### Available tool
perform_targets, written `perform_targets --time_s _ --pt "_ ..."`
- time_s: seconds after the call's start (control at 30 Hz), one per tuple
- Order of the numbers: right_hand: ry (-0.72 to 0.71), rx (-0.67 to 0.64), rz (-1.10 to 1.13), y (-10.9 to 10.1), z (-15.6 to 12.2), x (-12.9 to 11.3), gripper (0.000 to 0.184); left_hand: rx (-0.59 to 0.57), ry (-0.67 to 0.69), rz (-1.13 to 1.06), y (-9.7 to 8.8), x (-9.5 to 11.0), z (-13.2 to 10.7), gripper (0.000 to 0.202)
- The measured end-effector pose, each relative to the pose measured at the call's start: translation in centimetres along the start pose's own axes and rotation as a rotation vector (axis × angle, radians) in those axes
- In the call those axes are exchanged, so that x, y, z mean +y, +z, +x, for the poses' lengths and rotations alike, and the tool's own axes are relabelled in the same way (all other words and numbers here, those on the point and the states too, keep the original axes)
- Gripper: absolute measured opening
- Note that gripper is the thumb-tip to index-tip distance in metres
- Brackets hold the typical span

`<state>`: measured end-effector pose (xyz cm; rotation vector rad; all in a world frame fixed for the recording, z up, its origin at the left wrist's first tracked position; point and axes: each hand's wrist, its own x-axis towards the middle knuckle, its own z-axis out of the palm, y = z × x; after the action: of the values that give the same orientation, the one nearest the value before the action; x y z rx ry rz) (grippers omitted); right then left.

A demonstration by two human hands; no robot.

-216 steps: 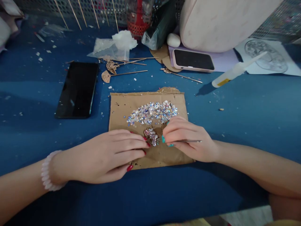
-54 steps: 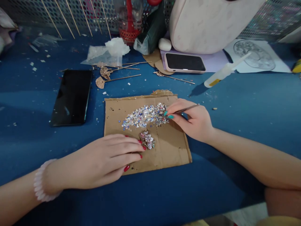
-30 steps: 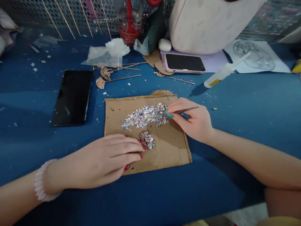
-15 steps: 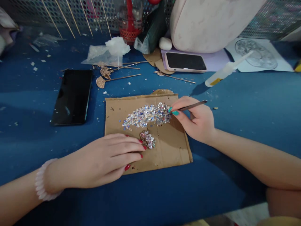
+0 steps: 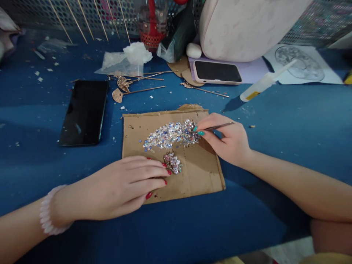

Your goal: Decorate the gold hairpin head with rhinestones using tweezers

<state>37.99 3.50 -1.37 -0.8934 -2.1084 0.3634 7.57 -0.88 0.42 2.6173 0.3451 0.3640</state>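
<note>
My right hand (image 5: 227, 141) pinches a pair of dark metal tweezers (image 5: 220, 126), whose tips reach into the right end of a heap of small glittering rhinestones (image 5: 170, 135). The heap spreads across a piece of brown cardboard (image 5: 200, 172). Just below it lies a small metal ornament (image 5: 172, 162) covered with clustered stones. My left hand (image 5: 129, 185) rests palm down on the cardboard with fingers stretched out, its red-nailed fingertips touching the ornament's left edge. What lies under that palm is hidden.
A black phone (image 5: 84, 113) lies left of the cardboard. Behind are metal hairpin sticks (image 5: 144, 89), a plastic bag (image 5: 118, 64), a pale-cased phone (image 5: 217, 72) and a white glue bottle (image 5: 257, 87). A large whitish bag (image 5: 247, 29) stands at the back.
My right hand has shifted slightly left and the tweezers have tipped lower toward the rhinestones. My left hand and the ornament have stayed in place.
</note>
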Motion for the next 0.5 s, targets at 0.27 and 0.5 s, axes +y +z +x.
perform_targets --time_s 0.27,0.5 --pt "-0.077 -0.024 0.094 0.07 0.36 -0.21 0.014 0.01 -0.002 -0.01 0.01 0.01 -0.01 0.035" --pt "-0.061 -0.032 0.113 -0.05 0.39 -0.25 0.014 0.005 -0.007 -0.012 0.05 0.02 -0.04 0.035"
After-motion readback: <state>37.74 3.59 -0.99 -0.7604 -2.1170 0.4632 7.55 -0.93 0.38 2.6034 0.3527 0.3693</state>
